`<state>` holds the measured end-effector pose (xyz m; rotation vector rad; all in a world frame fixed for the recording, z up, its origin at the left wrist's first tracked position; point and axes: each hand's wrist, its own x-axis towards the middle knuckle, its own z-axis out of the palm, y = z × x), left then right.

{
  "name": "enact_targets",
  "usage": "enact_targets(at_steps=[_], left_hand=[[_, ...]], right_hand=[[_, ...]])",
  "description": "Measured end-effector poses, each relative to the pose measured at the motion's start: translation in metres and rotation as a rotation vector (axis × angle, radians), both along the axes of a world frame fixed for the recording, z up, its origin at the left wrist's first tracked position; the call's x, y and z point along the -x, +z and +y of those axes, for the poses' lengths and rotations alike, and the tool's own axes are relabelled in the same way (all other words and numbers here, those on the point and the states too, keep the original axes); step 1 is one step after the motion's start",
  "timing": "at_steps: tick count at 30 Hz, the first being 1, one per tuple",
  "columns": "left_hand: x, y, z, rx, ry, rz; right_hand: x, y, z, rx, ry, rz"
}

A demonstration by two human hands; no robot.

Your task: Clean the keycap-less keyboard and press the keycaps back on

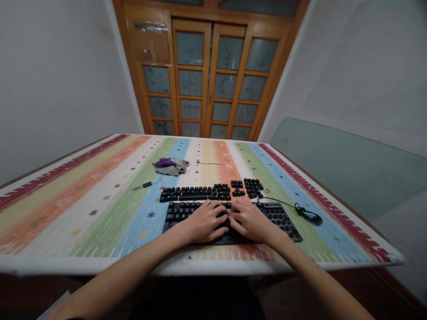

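Note:
A black keyboard (218, 240) lies near the table's front edge, keycaps on its left part and bare key seats on its right. My left hand (209, 221) rests over its middle, fingers bent and a little apart, thumb stretched out along the lower rows. Against it, my right hand (248, 218) has its fingertips drawn together on the keys; whatever sits under them is hidden. Both hands meet at the fingertips. Just behind the keyboard, loose black keycaps (193, 197) are laid out in rows, with a separate block of keycaps (253, 186) at the right.
A grey and purple cloth (171, 166) lies farther back, left of a thin rod-like tool (209, 163). A small black-handled tool (147, 184) is at the left. The coiled cable (308, 215) rests at the right on the striped tablecloth (110, 213). Wooden doors (209, 80) stand behind.

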<state>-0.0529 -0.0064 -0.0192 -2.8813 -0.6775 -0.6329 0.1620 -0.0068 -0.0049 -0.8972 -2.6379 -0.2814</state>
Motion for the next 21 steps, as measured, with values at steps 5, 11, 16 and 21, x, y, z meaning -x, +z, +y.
enact_targets(at_steps=[5, 11, 16, 21], left_hand=[[0.005, 0.0, -0.004, 0.027, 0.011, 0.006], [0.007, 0.004, -0.007, 0.065, 0.005, 0.029], [0.008, 0.005, -0.007, 0.07, -0.001, 0.032], [0.008, 0.006, -0.008, 0.065, -0.001, 0.025]], right_hand=[[0.001, 0.02, 0.043, 0.119, -0.056, 0.168], [0.023, 0.013, 0.107, 0.249, -0.204, 0.143], [0.037, 0.003, 0.137, 0.299, -0.227, 0.051], [0.04, -0.001, 0.148, 0.324, -0.218, 0.005]])
